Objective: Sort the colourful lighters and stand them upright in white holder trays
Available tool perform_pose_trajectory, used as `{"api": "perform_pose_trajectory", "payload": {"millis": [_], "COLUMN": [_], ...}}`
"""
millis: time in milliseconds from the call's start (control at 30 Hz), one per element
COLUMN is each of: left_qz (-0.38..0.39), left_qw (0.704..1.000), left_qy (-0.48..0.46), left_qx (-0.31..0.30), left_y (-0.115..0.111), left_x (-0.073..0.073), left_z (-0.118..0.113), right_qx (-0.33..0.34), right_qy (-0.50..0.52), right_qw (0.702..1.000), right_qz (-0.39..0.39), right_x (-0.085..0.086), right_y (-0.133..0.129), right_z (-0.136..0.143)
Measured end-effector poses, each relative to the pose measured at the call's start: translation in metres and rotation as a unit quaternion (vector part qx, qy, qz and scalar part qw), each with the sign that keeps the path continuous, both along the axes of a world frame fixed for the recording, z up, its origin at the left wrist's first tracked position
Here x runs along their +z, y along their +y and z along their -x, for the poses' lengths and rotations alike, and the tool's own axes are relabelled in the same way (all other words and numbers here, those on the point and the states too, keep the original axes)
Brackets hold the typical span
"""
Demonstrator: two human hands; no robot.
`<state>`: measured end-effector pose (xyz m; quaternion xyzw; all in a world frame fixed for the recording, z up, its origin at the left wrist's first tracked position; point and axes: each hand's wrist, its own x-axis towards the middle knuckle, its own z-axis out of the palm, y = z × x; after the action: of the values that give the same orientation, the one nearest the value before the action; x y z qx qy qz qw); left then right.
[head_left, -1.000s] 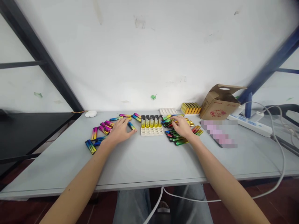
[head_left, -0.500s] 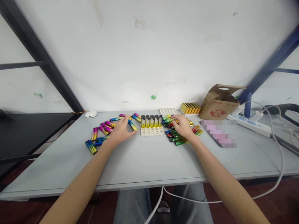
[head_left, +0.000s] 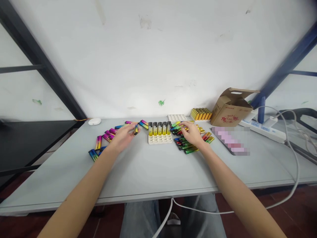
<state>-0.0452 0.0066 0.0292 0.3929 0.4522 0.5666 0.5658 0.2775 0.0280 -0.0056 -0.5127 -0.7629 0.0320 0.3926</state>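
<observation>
My left hand (head_left: 123, 136) is closed on a blue and yellow lighter (head_left: 136, 129), held upright between thumb and fingers. Pink, blue and yellow lighters (head_left: 98, 142) lie around and left of that hand. In the middle, a white rack (head_left: 160, 139) holds several upright lighters (head_left: 159, 129) with black tops and yellow lower parts; its front holes show bare. My right hand (head_left: 191, 133) rests over the pile of green, red and gold lighters (head_left: 192, 150) right of the rack. Its fingers are bent down among them, and what they touch is partly hidden.
Behind the right pile are a second white rack (head_left: 177, 117) and a rack filled with gold cylinders (head_left: 201, 114). A cardboard box (head_left: 230, 109), a blurred flat item (head_left: 230, 140) and a power strip (head_left: 264, 130) with cables stand right. A white case (head_left: 94, 121) sits back left.
My left hand has closed on the blue and yellow lighter, lifted it upright and moved slightly left. My right hand has stayed at the right pile.
</observation>
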Motion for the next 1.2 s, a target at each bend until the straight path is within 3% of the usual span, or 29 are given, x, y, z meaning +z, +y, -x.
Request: {"api": "perform_pose_trajectory", "payload": {"millis": [100,467,667,900,1200], "left_qz": [0.025,0.004,0.076,0.099,0.063], "left_qw": [0.999,0.989,0.973,0.971,0.983], "left_qy": [-0.005,-0.106,-0.122,-0.101,-0.073], "left_qx": [0.030,-0.102,-0.179,-0.195,-0.153], "left_y": [0.003,-0.004,-0.007,-0.007,-0.007], "left_x": [-0.005,-0.001,-0.001,0.001,-0.001], "left_z": [0.000,-0.003,-0.012,-0.016,-0.019], "right_qx": [0.006,0.019,0.027,0.030,0.035], "right_qy": [0.005,0.029,0.029,0.027,0.030], "right_qw": [1.000,0.999,0.999,0.999,0.999], "right_qz": [0.004,0.002,-0.002,0.000,-0.001], "right_x": [0.001,0.001,0.001,0.002,0.000], "right_y": [-0.001,0.000,-0.001,0.000,0.000], "right_z": [0.001,0.002,0.002,0.002,0.003]}}
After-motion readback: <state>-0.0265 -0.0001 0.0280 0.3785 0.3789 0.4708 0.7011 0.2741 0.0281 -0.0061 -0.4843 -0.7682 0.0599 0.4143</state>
